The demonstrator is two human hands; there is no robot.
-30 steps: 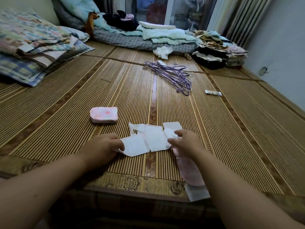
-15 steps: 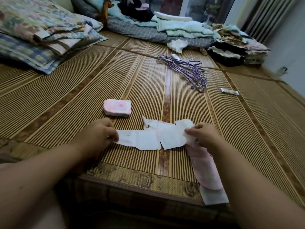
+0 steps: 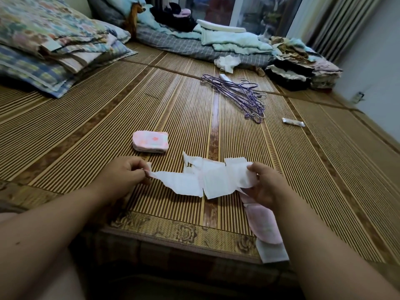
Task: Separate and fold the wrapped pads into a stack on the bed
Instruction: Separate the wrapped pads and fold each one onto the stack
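Note:
A white strip of joined pad wrappers (image 3: 205, 179) is stretched between my hands, just above the bamboo mat (image 3: 86, 135). My left hand (image 3: 124, 173) pinches its left end. My right hand (image 3: 265, 184) grips its right end. From under my right hand a pink unfolded pad (image 3: 263, 224) trails toward the bed's front edge, ending in a white flap (image 3: 272, 251). A folded pink stack of pads (image 3: 150, 141) lies on the mat just beyond my left hand.
Purple wire hangers (image 3: 240, 92) lie mid-mat, with a small silver packet (image 3: 293, 122) to their right. Folded quilts (image 3: 49, 40) sit at the far left. Piles of folded clothes (image 3: 300, 66) and a crumpled white cloth (image 3: 227, 62) line the far side.
The white strip has been lifted off the mat and pulled taut. My hands have moved apart, and the view has come closer.

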